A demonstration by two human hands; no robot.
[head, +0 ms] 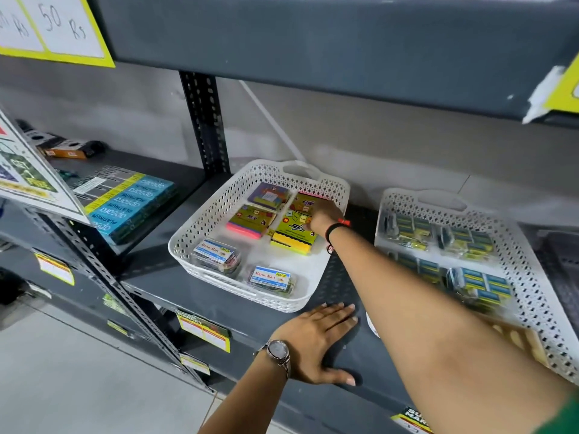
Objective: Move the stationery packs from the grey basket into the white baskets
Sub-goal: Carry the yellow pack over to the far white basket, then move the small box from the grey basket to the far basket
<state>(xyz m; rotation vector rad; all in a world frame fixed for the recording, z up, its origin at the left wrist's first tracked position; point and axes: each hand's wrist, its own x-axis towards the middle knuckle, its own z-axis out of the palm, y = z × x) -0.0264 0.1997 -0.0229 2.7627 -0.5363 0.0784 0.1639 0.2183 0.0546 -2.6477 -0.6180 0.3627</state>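
Grey metal shelving (219, 296) fills the view, a perforated upright post (205, 120) rising behind its middle shelf. Taking the left white basket (200, 227) as the landmark: it sits on that shelf just right of the post. A second white basket (532, 277) stands to its right, apart from it, filled with clear bags of small blue and yellow boxes (479, 283). Far to its left, on the neighbouring shelf, lies a stack of blue pencil boxes (131, 205).

Inside the landmark basket, three bright sticky-note packs lie at the back: a green and yellow pack (293, 233), a pink-edged pack (250, 222) and a purple pack (269, 195). Two clear clip boxes (271, 278) lie at its front.

The right hand (326, 216) reaches over the basket's right wall and rests on the green and yellow pack, fingers curled down onto it; whether they grip it cannot be told. The left hand (316, 343), a watch (277, 350) on its wrist, lies flat with fingers spread on the shelf just in front of the basket, holding nothing.
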